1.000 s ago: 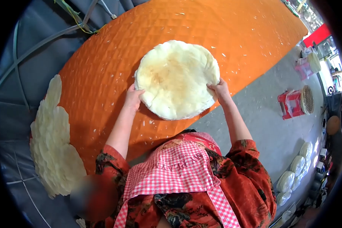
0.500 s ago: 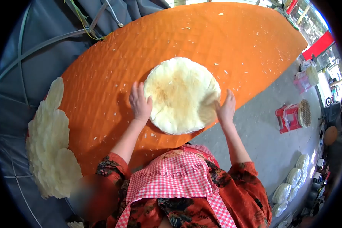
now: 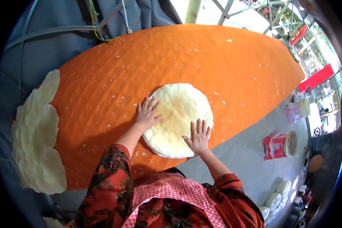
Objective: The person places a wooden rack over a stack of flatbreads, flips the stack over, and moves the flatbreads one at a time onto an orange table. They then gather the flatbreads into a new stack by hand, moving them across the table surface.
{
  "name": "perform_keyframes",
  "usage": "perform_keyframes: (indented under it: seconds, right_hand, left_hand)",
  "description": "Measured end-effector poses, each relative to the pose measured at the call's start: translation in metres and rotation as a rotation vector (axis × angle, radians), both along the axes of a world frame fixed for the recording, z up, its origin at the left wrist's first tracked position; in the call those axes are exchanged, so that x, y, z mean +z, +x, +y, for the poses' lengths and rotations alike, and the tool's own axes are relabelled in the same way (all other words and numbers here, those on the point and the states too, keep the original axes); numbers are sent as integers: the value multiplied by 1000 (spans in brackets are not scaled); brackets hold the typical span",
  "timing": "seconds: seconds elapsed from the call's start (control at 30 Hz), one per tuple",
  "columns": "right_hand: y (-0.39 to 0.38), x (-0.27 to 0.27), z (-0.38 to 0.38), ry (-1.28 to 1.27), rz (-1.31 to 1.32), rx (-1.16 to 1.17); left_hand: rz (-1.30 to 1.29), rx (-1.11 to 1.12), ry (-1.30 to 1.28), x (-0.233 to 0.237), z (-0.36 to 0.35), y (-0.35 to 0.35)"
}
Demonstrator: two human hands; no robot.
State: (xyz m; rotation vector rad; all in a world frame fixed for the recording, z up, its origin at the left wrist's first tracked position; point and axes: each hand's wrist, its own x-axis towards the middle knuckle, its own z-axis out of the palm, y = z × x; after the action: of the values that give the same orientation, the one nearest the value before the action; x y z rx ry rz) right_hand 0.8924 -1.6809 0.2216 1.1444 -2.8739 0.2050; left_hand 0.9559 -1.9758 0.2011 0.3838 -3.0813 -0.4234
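Observation:
A stack of round, pale, toasted flat sheets (image 3: 178, 110) lies on the orange quilted surface (image 3: 201, 57). My left hand (image 3: 147, 113) rests flat on the stack's left edge, fingers spread. My right hand (image 3: 198, 136) presses flat on its near right part, fingers spread too. Neither hand grips anything. I wear a red patterned top and a red-and-white checked apron (image 3: 171, 197).
More pale round sheets (image 3: 34, 133) overlap in a row at the left on grey cloth. Red stools with round woven trays (image 3: 281, 144) stand on the concrete floor at the right. Bagged white stacks (image 3: 277, 197) lie at the lower right.
The stack has come nearer to me on the orange surface. My hands left its sides and now lie flat on top of it.

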Motion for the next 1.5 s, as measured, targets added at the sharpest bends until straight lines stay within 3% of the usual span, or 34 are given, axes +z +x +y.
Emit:
perform_keyframes:
  seconds: [0.13,0.17,0.2,0.27,0.33,0.4,0.43,0.47,0.53,0.63,0.67,0.73,0.77,0.83,0.87,0.9,0.93,0.97,1.0,1.03,1.07,1.13,1.23,1.27,1.33,1.43,1.5]
  right_hand:
    - [-26,38,-10,183,-247,-24]
    - [-28,57,-21,93,-49,-15]
    - [-42,72,-34,-49,135,155]
    - [-71,83,-75,-119,211,308]
    - [-109,52,-114,1,168,313]
    - [-138,28,-135,102,-261,216]
    - [-148,-6,-136,178,-179,253]
    - [-134,12,-145,193,-216,205]
    - [-140,-8,-148,145,-141,246]
    - [-143,-8,-155,319,-52,206]
    - [-127,14,-164,454,-47,145]
    - [-109,31,-170,468,180,62]
    - [-89,45,-172,327,220,87]
    - [-39,66,-177,44,278,139]
    - [-19,58,-173,-132,274,287]
    - [30,60,-177,-271,16,354]
    - [93,61,-178,-400,-250,414]
    - [138,46,-186,-401,-556,400]
    - [221,32,-205,-286,-492,590]
    - [292,5,-221,-195,-430,783]
    - [354,7,-248,-196,-589,868]
    - [466,9,-307,-221,-409,1174]
    - [608,15,-378,-213,-287,1368]
    - [644,12,-397,-158,-247,1383]
    - [701,-9,-432,-306,-70,1400]
    - [732,-33,-485,-319,-260,1302]
    - [711,-139,-556,-121,-591,1255]
  left_hand:
    - [-161,71,-52,48,13,5]
    - [-35,98,-75,49,22,13]
    - [45,44,-55,58,39,30]
    - [213,-47,-29,78,80,66]
    - [305,-135,108,49,110,96]
    - [125,-60,261,14,125,109]
    - [-18,-110,234,24,125,107]
    - [-163,-154,222,34,119,104]
    - [253,-110,169,-10,122,122]
    - [204,-131,178,-13,120,123]
    - [218,-117,211,-13,115,133]
    - [238,-106,299,-5,115,159]
    - [463,-50,204,12,109,194]
    - [661,88,469,-7,90,269]
    - [761,162,609,-21,81,312]
    - [926,374,801,-44,80,361]
    - [863,649,834,-57,68,425]
    - [663,954,167,-6,56,495]
    - [1306,1430,694,-19,29,585]
    - [992,1589,465,-90,4,656]
    - [1209,1710,757,-71,-16,699]
    - [1463,1792,984,-32,-57,767]
    - [1500,1869,1112,-8,-112,808]
    - [1522,1706,1270,-10,-125,818]
    - [1542,1371,1563,-24,-144,832]
    - [1521,1136,1658,-8,-161,832]
    - [1452,1208,1558,50,-169,822]
